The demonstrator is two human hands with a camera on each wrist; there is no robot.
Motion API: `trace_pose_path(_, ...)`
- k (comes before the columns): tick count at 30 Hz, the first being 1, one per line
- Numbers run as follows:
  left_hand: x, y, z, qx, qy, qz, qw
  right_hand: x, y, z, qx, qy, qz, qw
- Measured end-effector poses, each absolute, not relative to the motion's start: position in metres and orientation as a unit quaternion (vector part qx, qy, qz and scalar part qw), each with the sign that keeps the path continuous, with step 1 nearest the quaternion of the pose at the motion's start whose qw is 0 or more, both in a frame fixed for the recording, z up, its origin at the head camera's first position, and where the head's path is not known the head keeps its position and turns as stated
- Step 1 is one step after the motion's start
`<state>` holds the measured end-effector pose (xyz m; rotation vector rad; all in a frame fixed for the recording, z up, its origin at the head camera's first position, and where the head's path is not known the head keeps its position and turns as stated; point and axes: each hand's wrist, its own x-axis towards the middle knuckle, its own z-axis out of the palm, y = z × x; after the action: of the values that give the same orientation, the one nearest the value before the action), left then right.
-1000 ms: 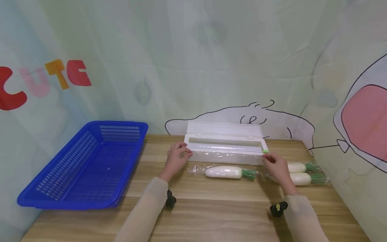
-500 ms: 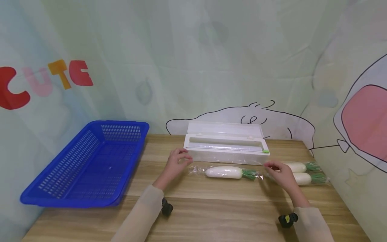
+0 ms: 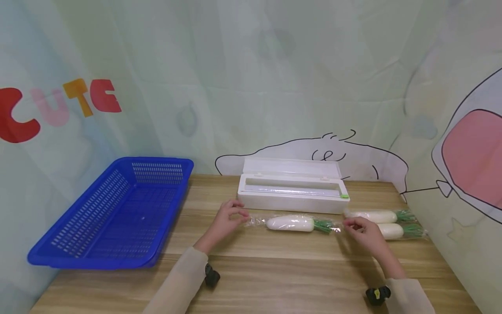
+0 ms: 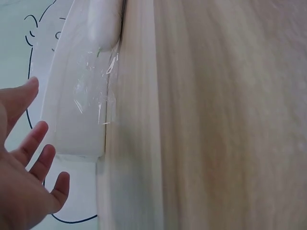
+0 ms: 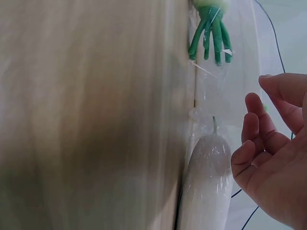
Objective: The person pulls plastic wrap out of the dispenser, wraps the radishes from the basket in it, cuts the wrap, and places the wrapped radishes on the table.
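A white radish with green leaf stubs [image 3: 290, 223], wrapped in clear film, lies in front of the white cling film box [image 3: 292, 203], whose lid is raised. My left hand [image 3: 225, 222] hovers by the loose film at the radish's left end, fingers loosely bent. In the left wrist view that film [image 4: 88, 91] sits apart from the fingertips. My right hand [image 3: 364, 233] is right of the leaf end, beside two more wrapped radishes [image 3: 388, 216]. In the right wrist view nothing shows between the right thumb and fingers, which are loosely curled.
A blue perforated basket [image 3: 113, 257] stands at the left of the wooden table [image 3: 282, 279]. A printed curtain [image 3: 204, 87] hangs close behind the box. A green slider [image 3: 344, 196] sits at the box's right end.
Both hands have drawn back from the box's front corners toward the person. They were at the film on its front edge; now they are lower, level with the middle radish.
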<state>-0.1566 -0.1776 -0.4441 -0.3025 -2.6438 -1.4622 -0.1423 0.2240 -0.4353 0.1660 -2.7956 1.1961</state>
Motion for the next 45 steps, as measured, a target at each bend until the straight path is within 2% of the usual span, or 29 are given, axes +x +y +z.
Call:
trace_pose_path(10,-0.157,-0.184,-0.455,-0.113,-0.892,-0.436,0.023,-0.139,0.227,-0.445,0.107,-0.922,0.365,0.069)
trace_pose_path(26,-0.163,-0.178,-0.463,-0.101,-0.928,-0.358,0.016,-0.143,0.218,-0.445,0.166,-0.948,0.255,0.093)
trace_pose_path(36,-0.167,-0.189,-0.467,-0.09,-0.886,-0.455,-0.005,-0.139,0.227,-0.446,0.137,-0.934,0.321,0.077)
trace_pose_path(45,-0.167,-0.183,-0.446,-0.104,-0.887,-0.447,0.052,-0.146,0.231,-0.423,0.098,-0.937,0.327,0.071)
